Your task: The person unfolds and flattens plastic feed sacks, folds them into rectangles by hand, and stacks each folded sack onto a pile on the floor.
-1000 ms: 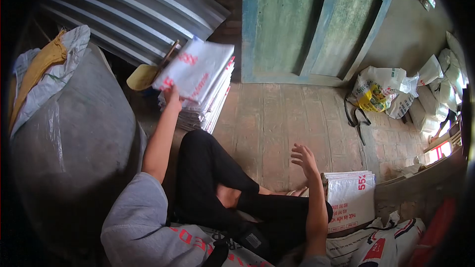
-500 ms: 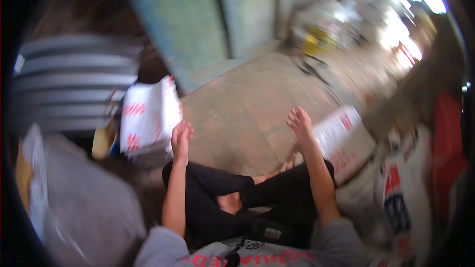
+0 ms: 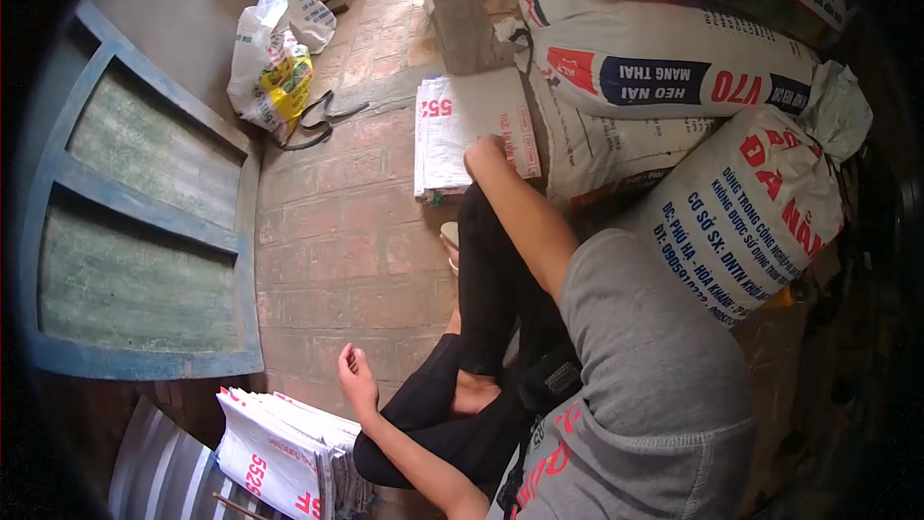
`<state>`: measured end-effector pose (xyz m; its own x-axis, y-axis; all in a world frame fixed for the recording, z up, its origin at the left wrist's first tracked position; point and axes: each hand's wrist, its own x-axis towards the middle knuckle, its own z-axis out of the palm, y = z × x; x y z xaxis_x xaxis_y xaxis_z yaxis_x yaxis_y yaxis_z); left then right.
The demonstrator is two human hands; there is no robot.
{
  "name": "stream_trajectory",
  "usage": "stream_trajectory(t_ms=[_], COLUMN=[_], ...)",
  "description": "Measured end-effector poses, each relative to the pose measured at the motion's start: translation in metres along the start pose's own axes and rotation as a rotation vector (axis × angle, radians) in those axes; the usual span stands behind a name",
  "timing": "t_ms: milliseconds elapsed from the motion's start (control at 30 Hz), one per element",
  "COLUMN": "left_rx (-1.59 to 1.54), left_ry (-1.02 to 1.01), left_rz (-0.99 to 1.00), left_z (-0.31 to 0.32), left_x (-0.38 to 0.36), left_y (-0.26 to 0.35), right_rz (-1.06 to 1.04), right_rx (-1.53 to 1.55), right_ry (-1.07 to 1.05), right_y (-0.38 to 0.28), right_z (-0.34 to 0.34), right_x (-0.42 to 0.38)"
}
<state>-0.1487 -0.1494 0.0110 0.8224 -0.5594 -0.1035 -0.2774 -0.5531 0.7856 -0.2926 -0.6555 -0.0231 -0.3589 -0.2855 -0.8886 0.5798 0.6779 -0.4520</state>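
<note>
My right hand (image 3: pixel 484 152) is at the top of a stack of flat, folded white sacks (image 3: pixel 448 140) with red print, beside my right knee. Its fingers are mostly hidden by the hand itself, so whether they grip a sack cannot be made out. My left hand (image 3: pixel 358 380) hangs over the brick floor in front of my left knee, loosely curled with fingers apart and nothing in it. Just below it in the view stands a second stack of folded white sacks (image 3: pixel 274 443), marked in red.
Full feed sacks (image 3: pixel 664 67) and a tied white sack (image 3: pixel 751 202) crowd my right side. A blue-framed door (image 3: pixel 144 202) lines the left. Plastic bags (image 3: pixel 269 67) and a dark strap (image 3: pixel 322 125) lie on the brick floor (image 3: pixel 318 250). Corrugated metal (image 3: pixel 159 472) stands at lower left.
My view has swung right and tilted. My right hand has gone from hovering above the floor to the right-hand sack stack. My left hand stays in the air, away from the left stack.
</note>
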Motion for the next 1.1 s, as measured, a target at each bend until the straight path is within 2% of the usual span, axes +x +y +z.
stream_trajectory(t_ms=[300,433,500,567,633,767,833,900,967,1000,1067,1100], left_rx=[-0.015,-0.001,-0.005,-0.001,-0.026,-0.193,-0.171,-0.141,0.008,0.134,0.141,0.139], left_ry=[-0.029,-0.034,-0.030,-0.028,0.006,0.064,0.182,0.234,0.242,0.259,0.259,0.257], left_rz=[-0.043,-0.049,-0.046,-0.053,-0.032,-0.004,0.123,0.203,0.331,0.436,0.377,0.353], left_z=[0.001,0.001,0.002,0.002,0.007,0.007,0.014,0.026,0.043,0.053,0.064,0.066], left_x=[-0.018,-0.022,-0.021,-0.022,-0.017,-0.015,-0.011,-0.010,-0.007,-0.005,-0.005,-0.002], left_y=[0.015,0.018,0.018,0.020,0.015,0.038,0.050,0.058,0.058,0.057,0.055,0.053], right_rz=[-0.155,-0.240,-0.344,-0.603,-0.969,-1.851,-2.278,-2.562,-2.625,-2.180,-2.010,-2.033], right_rx=[-0.006,0.135,0.102,-0.004,-0.220,-0.590,-0.793,-1.008,-1.050,-1.448,-1.627,-1.636], right_ry=[0.114,0.148,0.075,-0.071,-0.096,-0.776,-1.093,-1.435,-1.877,-2.094,-2.055,-2.153], right_y=[0.016,0.012,-0.001,0.005,0.017,0.059,0.103,0.139,0.145,0.156,0.158,0.163], right_z=[0.020,0.019,-0.014,-0.021,0.014,-0.015,-0.037,-0.056,-0.071,-0.062,-0.077,-0.079], right_x=[-0.008,-0.006,-0.058,-0.071,-0.039,-0.077,-0.078,-0.078,-0.103,-0.088,-0.104,-0.099])
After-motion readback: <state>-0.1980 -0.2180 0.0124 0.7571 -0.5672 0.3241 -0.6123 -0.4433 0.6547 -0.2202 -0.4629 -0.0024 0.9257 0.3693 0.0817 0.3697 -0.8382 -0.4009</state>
